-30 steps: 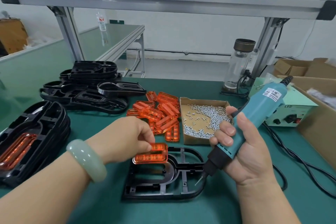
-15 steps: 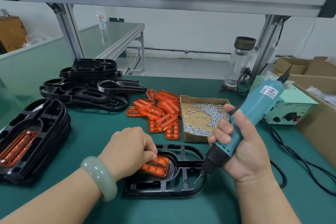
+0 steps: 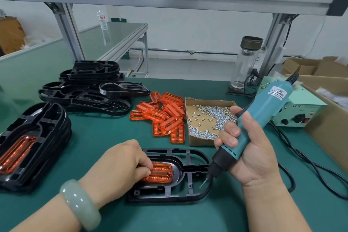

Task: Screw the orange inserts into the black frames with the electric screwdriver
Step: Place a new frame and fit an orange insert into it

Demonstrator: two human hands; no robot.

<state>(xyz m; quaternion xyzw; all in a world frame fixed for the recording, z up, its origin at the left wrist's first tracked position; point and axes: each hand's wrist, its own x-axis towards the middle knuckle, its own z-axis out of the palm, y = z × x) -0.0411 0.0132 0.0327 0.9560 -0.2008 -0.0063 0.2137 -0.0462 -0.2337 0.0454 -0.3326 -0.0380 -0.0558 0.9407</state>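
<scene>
One orange insert [image 3: 162, 173] sat in one black frame [image 3: 190, 193].
The left hand [image 3: 120, 167] held it down with curled fingers on the bench [image 3: 105, 133]; the right hand [image 3: 251, 160] gripped one electric screwdriver [image 3: 263, 113], tip over the frame.
</scene>
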